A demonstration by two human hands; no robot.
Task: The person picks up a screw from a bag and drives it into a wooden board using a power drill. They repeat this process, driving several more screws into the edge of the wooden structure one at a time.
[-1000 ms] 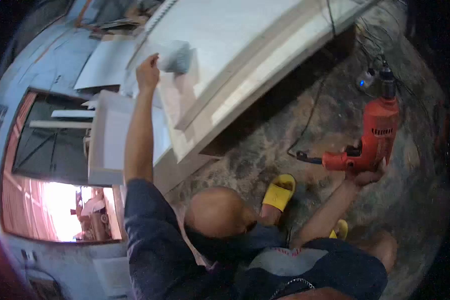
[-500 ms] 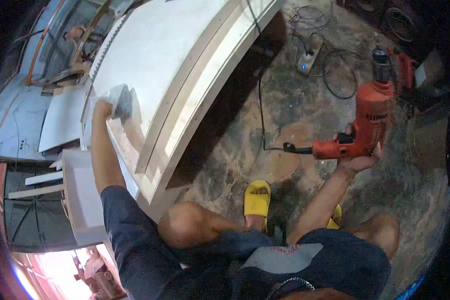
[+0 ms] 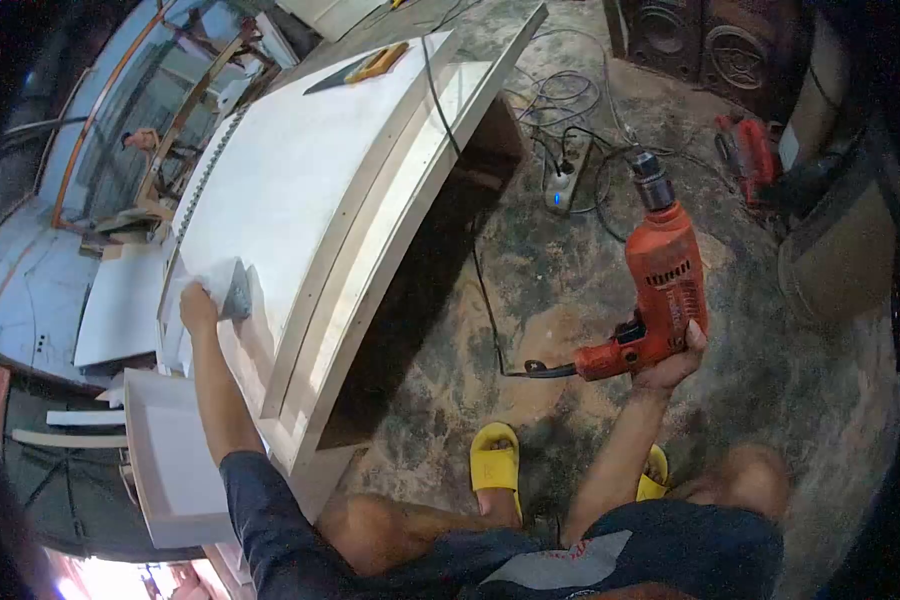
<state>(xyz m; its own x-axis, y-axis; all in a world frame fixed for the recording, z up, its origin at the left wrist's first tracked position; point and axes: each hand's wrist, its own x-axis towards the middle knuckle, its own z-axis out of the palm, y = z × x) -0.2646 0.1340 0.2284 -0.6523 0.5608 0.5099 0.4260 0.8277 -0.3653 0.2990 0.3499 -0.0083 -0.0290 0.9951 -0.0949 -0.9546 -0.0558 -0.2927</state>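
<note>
With our left hand (image 3: 198,305), fingers pinched shut, we hold the clear plastic bag of small dark grey pieces (image 3: 237,292) against the long white panel with pale wooden edging (image 3: 290,150). Our right hand (image 3: 675,366) is curled around the rear of the red power drill with a black chuck (image 3: 665,275), held above the stained concrete floor (image 3: 560,320), its chuck pointing away from us. Near the drill, we see a grey power strip with a blue light (image 3: 567,175).

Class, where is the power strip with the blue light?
In the head view, the power strip lies on the floor, right of centre, just left of the orange drill's chuck.
</note>
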